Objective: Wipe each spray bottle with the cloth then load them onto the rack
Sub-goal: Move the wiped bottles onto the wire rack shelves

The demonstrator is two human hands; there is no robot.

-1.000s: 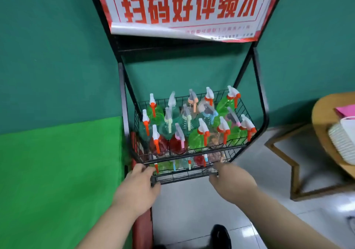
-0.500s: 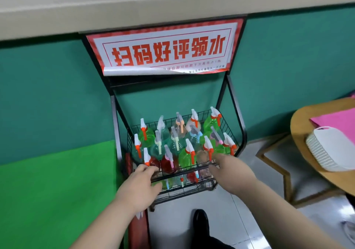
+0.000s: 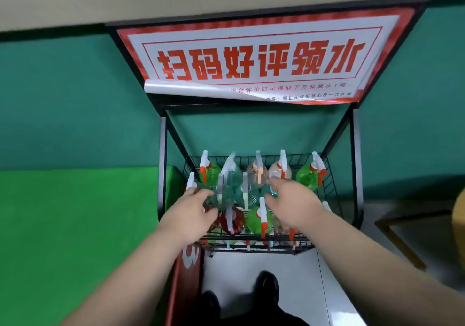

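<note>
A black wire rack [image 3: 356, 162] holds a basket [image 3: 329, 187] packed with several upright spray bottles, among them a green one [image 3: 308, 177] at the back right, a red one [image 3: 235, 221] in front and a teal one [image 3: 226, 194] in the middle. My left hand [image 3: 191, 215] reaches over the basket's left side, fingers spread beside the teal bottle. My right hand [image 3: 294, 205] hovers over the middle right, finger and thumb apart around a blue-collared bottle [image 3: 273, 192]. No cloth is visible.
A red and white sign [image 3: 256, 59] tops the rack against a green wall. A red panel [image 3: 188, 262] leans at the rack's lower left. My black shoes [image 3: 266, 288] stand on the pale floor. A wooden table edge [image 3: 459, 220] shows at far right.
Both hands have left the basket's front rim and moved up and inward over the bottles. The view has come closer to the rack.
</note>
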